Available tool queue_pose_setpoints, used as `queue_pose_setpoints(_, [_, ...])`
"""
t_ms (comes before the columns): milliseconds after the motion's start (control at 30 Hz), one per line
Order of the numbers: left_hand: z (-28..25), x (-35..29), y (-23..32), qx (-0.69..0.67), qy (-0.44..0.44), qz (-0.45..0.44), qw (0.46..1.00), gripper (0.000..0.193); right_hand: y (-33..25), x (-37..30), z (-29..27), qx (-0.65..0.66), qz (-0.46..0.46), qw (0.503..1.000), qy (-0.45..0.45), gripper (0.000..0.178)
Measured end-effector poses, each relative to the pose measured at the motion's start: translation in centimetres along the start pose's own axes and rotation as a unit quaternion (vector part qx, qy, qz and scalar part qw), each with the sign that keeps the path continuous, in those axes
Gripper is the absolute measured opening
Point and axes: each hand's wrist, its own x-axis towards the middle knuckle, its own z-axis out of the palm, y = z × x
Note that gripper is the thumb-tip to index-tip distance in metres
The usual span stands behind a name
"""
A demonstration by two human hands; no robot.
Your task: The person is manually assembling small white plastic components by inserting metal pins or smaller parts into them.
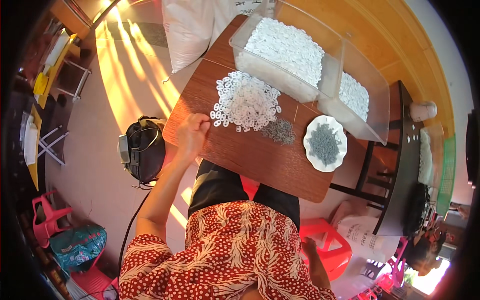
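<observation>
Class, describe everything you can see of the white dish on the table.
The white dish looks shallow and roundish, with a wavy, scalloped rim and a smooth surface, perhaps plastic or ceramic. It sits upright at the right edge of the brown tabletop; whether it overhangs is hard to tell. A heap of small, thin grey pieces covers most of its inside, leaving a pale band bare around the rim. Only the tabletop and these pieces are seen touching it.

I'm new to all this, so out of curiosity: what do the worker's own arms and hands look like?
The left hand is ungloved, with no watch or bracelet visible. The right hand also looks bare, but small details are unclear. The red sleeves, printed with pale dots, leave both forearms uncovered.
</observation>
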Motion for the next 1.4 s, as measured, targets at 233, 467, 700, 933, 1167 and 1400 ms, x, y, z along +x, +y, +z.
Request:
queue_pose_setpoints(233, [2.2, -0.4, 0.5, 0.158, 0.003, 0.104, 0.982, 0.024, -10.1, 1.7, -9.3, 0.158, -0.106, 0.979, 0.068, 0.029])
queue_pose_setpoints(467, [3.5, -0.9, 4.1, 0.063, 0.007, 0.168, 0.984, 0.018, -17.1, -0.2, -18.3, 0.092, -0.208, 0.955, 0.190, 0.026])
queue_pose_setpoints(700, [7.6, -1.7, 3.0, 0.176, -0.024, 0.136, 0.975, 0.018, -22.2, -0.7, -23.2, 0.117, -0.266, 0.922, 0.256, 0.021])
queue_pose_setpoints(933, [8.3, -1.3, 3.0, 0.196, -0.045, 0.062, 0.978, 0.018, -24.6, -0.6, -26.7, 0.135, -0.327, 0.863, 0.361, 0.021])
queue_pose_setpoints(1167, [7.2, -1.8, 3.4, 0.125, -0.049, 0.100, 0.986, 0.016, -24.8, 3.3, -29.5, 0.163, -0.269, 0.822, 0.474, 0.016])
queue_pose_setpoints(1400, [5.5, -2.0, 6.5, -0.121, -0.104, -0.039, 0.987, 0.014, -25.7, 9.6, -30.8, 0.055, -0.207, 0.851, 0.479, 0.016])
